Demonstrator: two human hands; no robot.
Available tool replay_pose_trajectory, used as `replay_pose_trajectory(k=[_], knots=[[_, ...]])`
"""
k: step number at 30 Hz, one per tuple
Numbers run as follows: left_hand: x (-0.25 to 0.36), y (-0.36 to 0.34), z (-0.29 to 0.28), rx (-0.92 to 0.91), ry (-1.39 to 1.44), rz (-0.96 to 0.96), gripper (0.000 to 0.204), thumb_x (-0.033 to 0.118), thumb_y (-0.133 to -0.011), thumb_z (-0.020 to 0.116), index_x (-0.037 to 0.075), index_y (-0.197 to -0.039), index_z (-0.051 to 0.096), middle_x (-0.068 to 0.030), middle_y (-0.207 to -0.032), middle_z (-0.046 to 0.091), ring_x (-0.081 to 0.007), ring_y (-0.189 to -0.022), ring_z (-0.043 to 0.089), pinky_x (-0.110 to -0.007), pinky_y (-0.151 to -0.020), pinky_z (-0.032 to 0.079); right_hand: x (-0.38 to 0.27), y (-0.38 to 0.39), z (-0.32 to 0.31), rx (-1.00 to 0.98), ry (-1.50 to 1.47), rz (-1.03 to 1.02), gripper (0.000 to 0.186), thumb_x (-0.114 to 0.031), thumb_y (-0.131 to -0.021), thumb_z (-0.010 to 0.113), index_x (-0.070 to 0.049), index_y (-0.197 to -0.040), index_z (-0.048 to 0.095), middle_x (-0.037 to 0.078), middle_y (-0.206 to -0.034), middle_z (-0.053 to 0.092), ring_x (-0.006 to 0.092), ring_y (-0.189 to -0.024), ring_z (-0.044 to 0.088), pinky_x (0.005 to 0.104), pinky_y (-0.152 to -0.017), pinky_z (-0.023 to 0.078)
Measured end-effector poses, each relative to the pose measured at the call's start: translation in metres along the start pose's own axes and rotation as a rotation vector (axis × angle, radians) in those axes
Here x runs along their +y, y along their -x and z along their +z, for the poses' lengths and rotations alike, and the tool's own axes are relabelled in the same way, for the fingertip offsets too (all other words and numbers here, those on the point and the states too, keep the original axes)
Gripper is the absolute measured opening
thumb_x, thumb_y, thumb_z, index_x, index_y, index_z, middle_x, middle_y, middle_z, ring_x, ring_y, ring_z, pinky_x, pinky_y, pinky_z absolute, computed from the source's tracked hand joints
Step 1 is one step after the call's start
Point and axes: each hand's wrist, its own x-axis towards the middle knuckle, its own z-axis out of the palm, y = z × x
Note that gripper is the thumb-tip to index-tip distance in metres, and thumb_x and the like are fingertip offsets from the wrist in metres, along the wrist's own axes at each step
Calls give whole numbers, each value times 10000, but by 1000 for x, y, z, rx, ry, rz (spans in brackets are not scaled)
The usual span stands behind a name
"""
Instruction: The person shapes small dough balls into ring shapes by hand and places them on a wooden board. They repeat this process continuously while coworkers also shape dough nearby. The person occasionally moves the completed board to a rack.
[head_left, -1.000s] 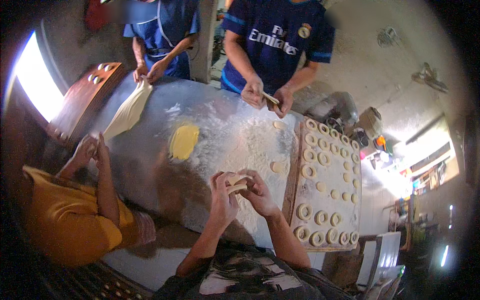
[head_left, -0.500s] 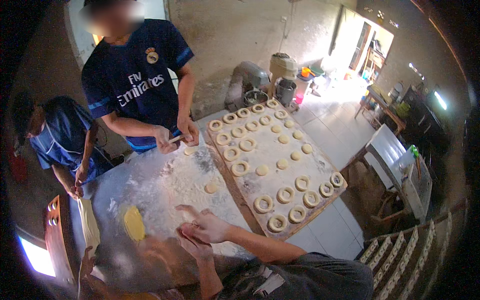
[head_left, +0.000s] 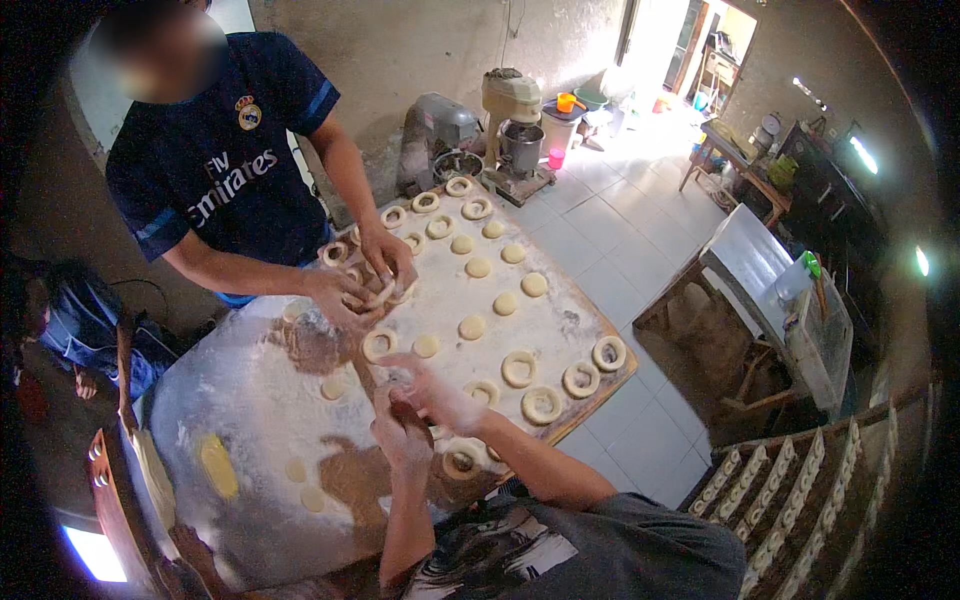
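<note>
My left hand [head_left: 402,436] is raised over the near-left edge of the dough board [head_left: 590,400], floury fingers bent upward. Against it, my right hand [head_left: 440,394] curves its blurred fingers. Both look closed together; whatever lies between them is hidden. A dough ring [head_left: 462,459] lies under my right forearm, and another dough ring [head_left: 380,345] is just beyond my hands. Flat dough rounds [head_left: 472,327] fill the board's middle, with several rings around them. Across from me, a co-worker's two hands [head_left: 372,285] hold a dough ring low over the board's far-left side.
The floured table [head_left: 250,380] bears a yellow lump [head_left: 218,465] and a few dough rounds. At far left, another person bends near a long dough strip [head_left: 152,475]. Mixers [head_left: 515,120] stand behind the board. To the right are a white bench [head_left: 750,260] and a rack of filled trays [head_left: 790,500].
The view has swung right. My joined hands have moved from over the floured table to the board's edge. The co-worker's hands have come from above the table to over the board.
</note>
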Motion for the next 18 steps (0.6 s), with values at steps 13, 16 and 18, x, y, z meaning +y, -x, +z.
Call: replay_pose_trajectory(k=[13, 16, 18], knots=[[79, 0, 156, -472, 52, -67, 202, 176, -1038, 398, 80, -1207, 451, -237, -1008, 651, -467, -945, 636, -531, -770, 493, -20, 57, -173, 279, 246, 103, 560, -566, -1033, 284, -154, -1367, 462, 74, -933, 603, 183, -844, 588, 354, -803, 495], [94, -16, 179, -463, 118, -57, 278, 194, -1016, 435, 62, -1258, 397, -274, -1103, 607, -510, -1016, 592, -561, -832, 476, -16, 51, -207, 490, 413, 243, 582, -525, -1034, 309, -63, -1346, 475, 151, -1113, 615, 252, -986, 589, 386, -920, 459], [77, -31, 193, -524, -337, -28, 349, 255, -999, 467, 67, -1290, 421, -269, -1130, 591, -483, -1029, 603, -538, -883, 467, -43, 40, -203, 584, 470, 419, 626, -524, -1003, 413, -13, -1364, 432, 240, -1185, 606, 345, -1049, 617, 425, -932, 463]])
